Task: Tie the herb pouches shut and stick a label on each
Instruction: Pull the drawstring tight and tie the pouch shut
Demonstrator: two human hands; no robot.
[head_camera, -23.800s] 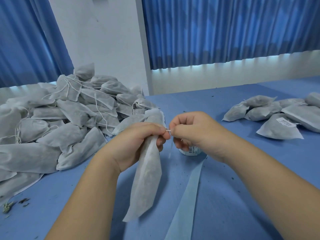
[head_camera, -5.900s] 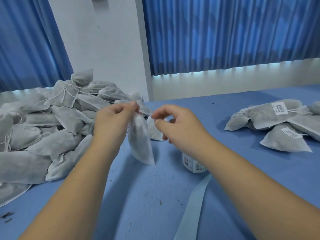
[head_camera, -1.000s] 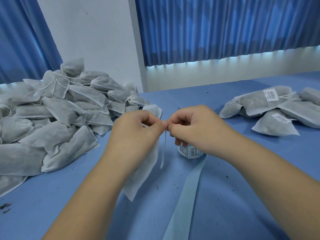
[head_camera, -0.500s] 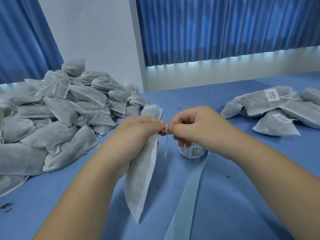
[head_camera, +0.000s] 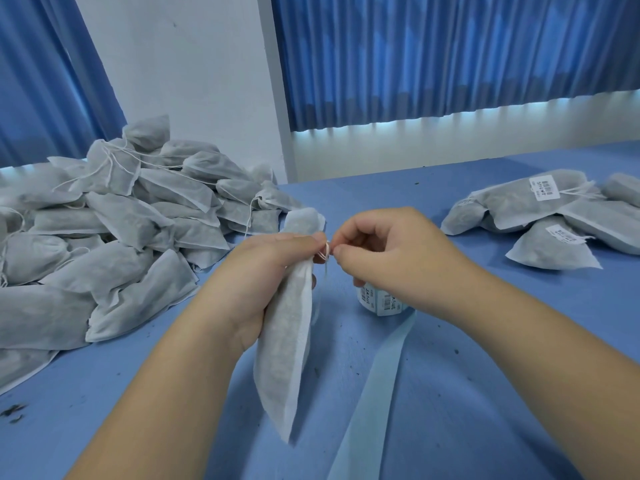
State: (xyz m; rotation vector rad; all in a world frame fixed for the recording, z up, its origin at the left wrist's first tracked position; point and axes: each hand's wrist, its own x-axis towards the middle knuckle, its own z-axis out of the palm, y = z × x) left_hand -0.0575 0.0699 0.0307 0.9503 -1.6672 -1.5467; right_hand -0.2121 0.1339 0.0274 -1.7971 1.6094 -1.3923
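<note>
The left hand (head_camera: 263,271) is clenched round the gathered neck of a white herb pouch (head_camera: 287,341), which it holds above the blue worktop (head_camera: 485,393) in the middle of the view; the pouch hangs down and slightly toward the camera, its top edge sticking up above the fist and its bottom corner hanging free, apart from the surface. The right hand (head_camera: 388,258) is just beside the left, fingers curled, with thumb and forefinger pinching the thin white string (head_camera: 326,251) at the pouch's neck, where a small loop sits between the two hands and a loose end dangles below. Behind and under the right hand a small label roll (head_camera: 379,303) sits on the worktop, and a pale backing strip (head_camera: 374,393) trails from it toward the camera. On the left a large pile of pouches (head_camera: 114,216) is heaped on the worktop, several with loose strings showing. On the right, well apart from the hands, lies a smaller group of labelled pouches (head_camera: 554,247), one carrying a white barcode label (head_camera: 544,188) on its upper face. Dark herb crumbs (head_camera: 14,412) are scattered at the near left edge. Blue curtains (head_camera: 450,53) and a white wall (head_camera: 187,64) stand behind
</note>
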